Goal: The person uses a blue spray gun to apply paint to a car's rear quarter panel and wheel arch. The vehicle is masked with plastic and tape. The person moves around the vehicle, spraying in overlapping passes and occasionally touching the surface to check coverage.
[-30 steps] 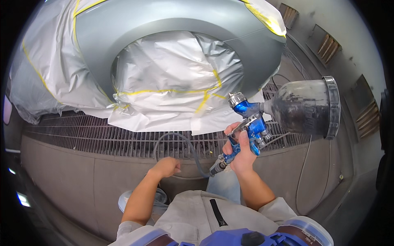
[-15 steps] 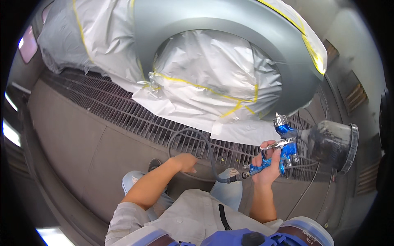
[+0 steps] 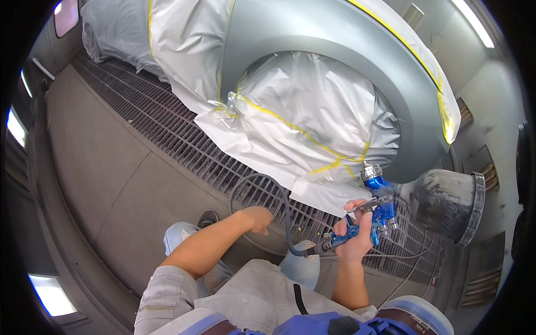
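My right hand [image 3: 354,231] grips a blue and silver spray gun [image 3: 382,201], its large smudged grey cup [image 3: 441,204] on the right and a grey hose [image 3: 287,223] at its handle. The gun's nozzle is close to the masked wheel arch. My left hand [image 3: 258,220] is closed with curled fingers, beside the hose loop; whether anything is in it is hidden. Beyond them a silver-grey car panel [image 3: 312,25] curves around white masking sheet [image 3: 307,95] with yellow tape.
A floor grating [image 3: 139,120] runs beneath the car beside grey floor panels [image 3: 95,156]. The rear is wrapped in translucent plastic [image 3: 117,39]. The right wall has vented openings [image 3: 483,268] and a light [image 3: 472,19]; hoses lie at lower right.
The view has turned, bringing more floor and wall at left into sight; the car sits farther right in it. My right hand and gun have shifted right and slightly down in view.
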Action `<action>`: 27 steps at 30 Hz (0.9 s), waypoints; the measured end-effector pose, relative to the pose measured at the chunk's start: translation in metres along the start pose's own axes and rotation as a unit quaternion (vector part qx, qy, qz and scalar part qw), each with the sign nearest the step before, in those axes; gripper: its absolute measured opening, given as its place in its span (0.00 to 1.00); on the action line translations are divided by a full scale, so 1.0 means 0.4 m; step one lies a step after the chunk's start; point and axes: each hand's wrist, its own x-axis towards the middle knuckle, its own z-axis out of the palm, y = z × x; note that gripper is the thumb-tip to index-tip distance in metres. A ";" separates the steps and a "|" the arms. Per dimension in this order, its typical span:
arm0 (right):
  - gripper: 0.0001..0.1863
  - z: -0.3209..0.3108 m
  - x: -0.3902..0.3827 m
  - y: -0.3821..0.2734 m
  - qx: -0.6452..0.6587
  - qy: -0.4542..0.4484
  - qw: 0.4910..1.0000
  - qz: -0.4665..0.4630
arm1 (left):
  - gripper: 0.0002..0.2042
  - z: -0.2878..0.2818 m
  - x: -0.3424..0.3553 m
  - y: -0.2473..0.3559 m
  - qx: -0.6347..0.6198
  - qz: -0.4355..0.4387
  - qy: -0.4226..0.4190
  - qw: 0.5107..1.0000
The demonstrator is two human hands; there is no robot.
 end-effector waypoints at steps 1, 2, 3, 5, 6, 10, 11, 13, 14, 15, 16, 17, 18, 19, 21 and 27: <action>0.20 0.007 0.000 -0.001 0.000 -0.004 1.000 -0.002 | 0.20 -0.001 -0.002 0.000 -0.008 -0.002 0.000 1.000; 0.20 0.014 0.000 0.000 0.007 -0.008 1.000 -0.003 | 0.20 -0.001 -0.003 -0.002 -0.012 -0.002 0.002 1.000; 0.20 0.021 0.001 0.002 0.013 -0.011 1.000 -0.004 | 0.20 -0.002 -0.004 -0.003 -0.010 0.000 0.003 1.000; 0.20 0.031 0.002 0.002 0.003 -0.026 1.000 0.004 | 0.20 -0.005 -0.005 -0.004 -0.019 -0.003 0.005 1.000; 0.21 0.035 0.004 0.001 -0.008 -0.036 0.999 0.007 | 0.20 -0.008 -0.005 -0.006 -0.016 -0.002 0.004 1.000; 0.21 0.044 0.015 0.000 -0.022 -0.055 0.998 0.006 | 0.20 -0.015 -0.005 -0.011 -0.019 0.001 0.011 1.000; 0.21 0.043 0.018 -0.001 -0.021 -0.058 0.998 0.004 | 0.20 -0.014 -0.005 -0.013 -0.019 0.003 0.016 1.000; 0.20 0.039 0.017 -0.003 -0.005 -0.051 0.999 0.004 | 0.21 -0.009 -0.006 -0.019 -0.020 0.006 0.021 1.000; 0.19 0.035 0.018 -0.002 0.011 -0.045 0.999 0.006 | 0.21 -0.006 -0.006 -0.024 -0.021 0.007 0.020 1.000; 0.19 0.028 0.020 -0.004 0.030 -0.034 0.999 0.007 | 0.21 -0.006 -0.005 -0.029 -0.016 0.012 0.017 1.000; 0.18 0.016 0.023 -0.005 0.042 -0.031 0.999 0.004 | 0.21 -0.004 -0.003 -0.034 -0.018 0.011 0.028 0.999; 0.18 0.003 0.025 -0.004 0.047 -0.014 0.999 0.003 | 0.21 -0.004 -0.002 -0.040 -0.017 0.015 0.037 0.999; 0.17 -0.014 0.028 -0.005 0.048 0.005 0.999 -0.002 | 0.21 -0.008 0.003 -0.044 -0.016 0.020 0.043 0.999; 0.17 -0.033 0.039 -0.006 0.053 0.027 0.998 -0.004 | 0.21 -0.017 0.010 -0.049 -0.017 0.024 0.035 0.999; 0.15 -0.078 0.054 -0.002 0.060 0.073 0.995 -0.013 | 0.21 -0.032 0.022 -0.052 -0.015 0.022 0.017 0.999; 0.15 -0.209 0.043 0.017 0.040 0.218 0.974 -0.037 | 0.21 -0.066 0.063 -0.043 -0.064 0.017 -0.041 0.997</action>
